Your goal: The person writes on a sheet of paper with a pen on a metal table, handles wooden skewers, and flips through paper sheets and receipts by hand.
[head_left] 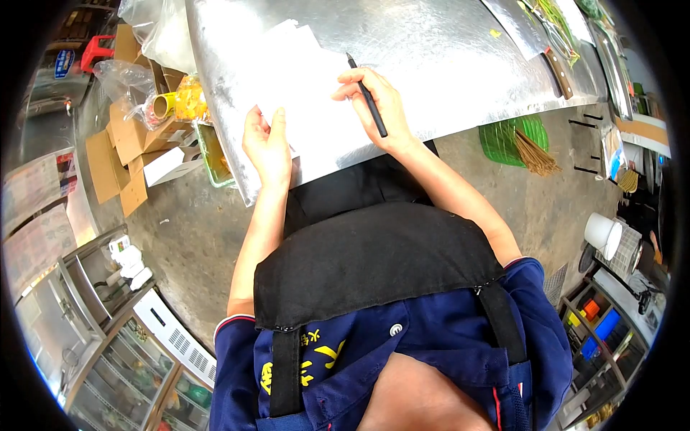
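A black pen rests in my right hand, between the thumb and fingers, its tip pointing up and to the left above the metal table. My left hand is over the table's near left part, thumb and fingers apart, with nothing seen in it. White paper lies between and beyond my hands; glare washes out most of its edges, and any writing on it cannot be made out.
A cleaver with a wooden handle and green stalks lie at the table's right. Cardboard boxes and plastic bags stand left. A green basket with a straw brush is below the near edge.
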Tool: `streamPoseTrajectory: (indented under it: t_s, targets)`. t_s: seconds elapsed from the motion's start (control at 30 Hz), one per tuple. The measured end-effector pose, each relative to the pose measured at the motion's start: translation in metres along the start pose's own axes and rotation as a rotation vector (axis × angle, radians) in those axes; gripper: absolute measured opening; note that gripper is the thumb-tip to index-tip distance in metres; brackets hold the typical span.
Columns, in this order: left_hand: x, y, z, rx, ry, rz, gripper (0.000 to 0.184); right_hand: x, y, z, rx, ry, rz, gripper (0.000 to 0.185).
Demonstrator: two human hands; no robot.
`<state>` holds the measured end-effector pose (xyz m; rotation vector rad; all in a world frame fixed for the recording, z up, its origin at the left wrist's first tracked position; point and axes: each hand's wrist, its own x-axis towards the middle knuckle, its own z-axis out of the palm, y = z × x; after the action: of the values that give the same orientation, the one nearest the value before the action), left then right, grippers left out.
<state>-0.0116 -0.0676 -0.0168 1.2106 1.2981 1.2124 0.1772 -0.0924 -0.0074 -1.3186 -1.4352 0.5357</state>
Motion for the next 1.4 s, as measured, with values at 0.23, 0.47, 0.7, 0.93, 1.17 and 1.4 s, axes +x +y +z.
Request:
streamPoseTrajectory:
  t_s: [0.23, 0.47, 0.7, 0.93, 1.17, 1.4]
  targets:
    - [-0.002, 0.003, 0.002, 0.02, 0.023, 0.005, 0.034, -0.001, 0.001, 0.0, -0.001, 0.005, -0.012, 0.026]
    - [-0.002, 0.008, 0.003, -0.014, 0.01, -0.004, 0.038, -0.001, -0.002, 0.0, 0.019, 0.0, 0.012, 0.026]
    - [-0.002, 0.003, 0.002, 0.024, 0.015, 0.003, 0.037, -0.001, 0.001, 0.0, 0.019, 0.007, -0.015, 0.026]
    - [-0.003, 0.005, 0.002, 0.025, 0.013, 0.005, 0.037, -0.002, -0.002, -0.002, 0.041, 0.002, 0.04, 0.027]
    - [-0.003, 0.01, 0.002, 0.03, 0.008, 0.017, 0.037, -0.002, -0.001, 0.0, 0.051, 0.01, 0.03, 0.027]
    - [-0.003, 0.008, 0.001, 0.047, 0.001, 0.006, 0.036, -0.004, 0.005, 0.006, 0.151, 0.115, 0.034, 0.025]
